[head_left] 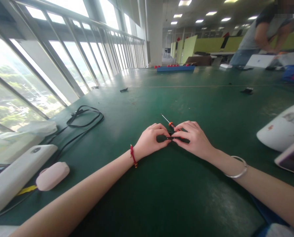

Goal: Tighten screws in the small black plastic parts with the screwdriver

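Both hands rest on the green table (161, 191), fingertips meeting over a small black part (171, 135). My left hand (150, 140), with a red cord at the wrist, pinches the part from the left. My right hand (193, 138), a silver bangle on its wrist, pinches it from the right and also holds a small screwdriver (168, 121) with an orange collar, its thin metal shaft pointing up and away to the left. The part itself is mostly hidden by the fingers.
A black cable (85, 120) loops at the left, near a white device (15, 174) and a pink oval case (53, 175). White objects (282, 130) and a phone (292, 158) lie at the right. Small black bits (123, 89) sit farther back. Another person (265, 33) works at the far right.
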A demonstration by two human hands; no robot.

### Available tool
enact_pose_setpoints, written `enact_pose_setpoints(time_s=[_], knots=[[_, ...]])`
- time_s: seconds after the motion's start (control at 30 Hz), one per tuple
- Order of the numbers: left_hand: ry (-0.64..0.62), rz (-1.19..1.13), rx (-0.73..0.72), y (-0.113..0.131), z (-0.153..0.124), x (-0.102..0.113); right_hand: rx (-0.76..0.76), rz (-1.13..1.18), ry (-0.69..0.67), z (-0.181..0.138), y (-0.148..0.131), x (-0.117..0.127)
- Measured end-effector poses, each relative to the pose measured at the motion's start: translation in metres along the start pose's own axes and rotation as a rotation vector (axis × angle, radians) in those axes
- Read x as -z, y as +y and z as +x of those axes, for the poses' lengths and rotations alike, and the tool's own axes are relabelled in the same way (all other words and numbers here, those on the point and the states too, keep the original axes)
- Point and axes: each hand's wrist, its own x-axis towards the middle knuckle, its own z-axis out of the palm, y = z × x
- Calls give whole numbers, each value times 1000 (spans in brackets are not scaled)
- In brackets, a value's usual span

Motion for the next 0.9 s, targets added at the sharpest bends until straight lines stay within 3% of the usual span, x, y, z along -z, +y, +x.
enact_pose_setpoints(time_s=[0.47, 0.7, 0.8, 0.9], knots=[[33, 62, -44, 0, -2, 1, -39, -11, 1, -1, -3, 0], [22, 200, -118, 2, -3, 4, -31, -25, -18, 2, -5, 0], [98, 179, -75, 0, -3, 6, -47, -9, 55, 12, -22, 16], [133, 109, -5, -5, -1, 6, 3, 263, 299, 1, -58, 46]])
